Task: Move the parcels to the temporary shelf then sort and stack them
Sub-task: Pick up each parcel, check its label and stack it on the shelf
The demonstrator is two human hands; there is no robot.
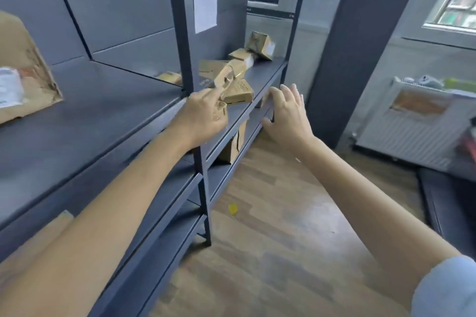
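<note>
Several small brown cardboard parcels point(260, 45) lie scattered on the dark grey metal shelf point(265, 77) to the right of an upright post. My left hand point(203, 117) reaches over the shelf edge and holds a small tilted parcel point(223, 78); the index finger lies along its lower end and the other fingers are curled. A flat parcel point(238, 91) lies just behind that hand. My right hand point(287, 110) hovers with straight spread fingers at the shelf's front edge, holding nothing. A large torn brown parcel point(23, 69) with a white label sits on the same shelf level at far left.
A box point(233, 147) stands on the lower shelf under my hands. A dark panel point(358, 59) leans against the far wall. A radiator point(412, 134) with clutter on top is at right. A yellow scrap point(232, 208) lies on the wooden floor.
</note>
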